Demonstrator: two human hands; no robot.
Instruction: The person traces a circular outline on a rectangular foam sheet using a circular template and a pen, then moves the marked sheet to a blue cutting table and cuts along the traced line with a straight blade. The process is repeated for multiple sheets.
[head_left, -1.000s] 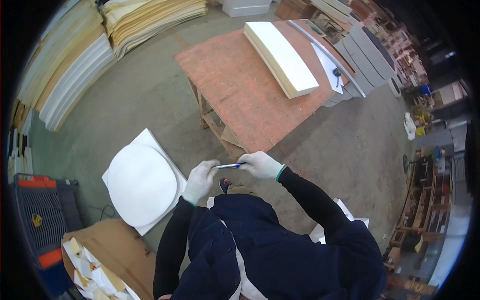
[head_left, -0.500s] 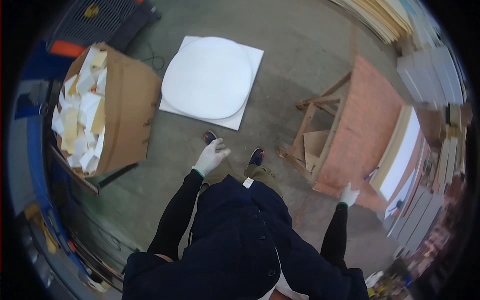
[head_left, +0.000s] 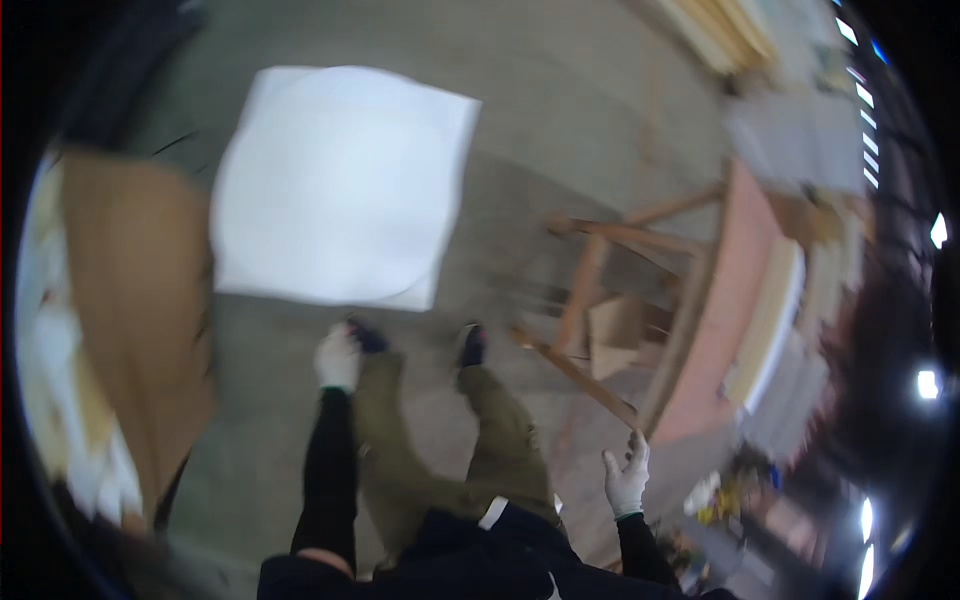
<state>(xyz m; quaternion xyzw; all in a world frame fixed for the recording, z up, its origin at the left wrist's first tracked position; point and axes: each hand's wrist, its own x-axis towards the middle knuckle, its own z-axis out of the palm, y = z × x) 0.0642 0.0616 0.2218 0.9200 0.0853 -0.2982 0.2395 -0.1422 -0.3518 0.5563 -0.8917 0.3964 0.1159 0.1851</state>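
On the concrete floor ahead of my feet lies a square white sheet (head_left: 455,130) with a large white rounded panel (head_left: 335,190) on top of it. My left hand (head_left: 338,358), in a white glove, hangs a little short of the sheet's near edge; blur hides its fingers. My right hand (head_left: 627,475), also gloved, is by the near corner of a wooden work table (head_left: 715,330). Its thumb and fingers are apart and nothing is in them; I cannot tell whether the fingertips touch the table.
A large cardboard box (head_left: 140,300) of white and yellowish offcuts (head_left: 85,400) stands at the left. On the table's far side rests a thick white-and-cream slab (head_left: 770,330). Wooden table legs (head_left: 580,300) reach out leftward. Stacked grey-white panels (head_left: 790,140) stand at the far right.
My view has shifted, and the white panel now looks larger and further left. My right hand has come off the table top to its near corner. The left hand is lower and further left.
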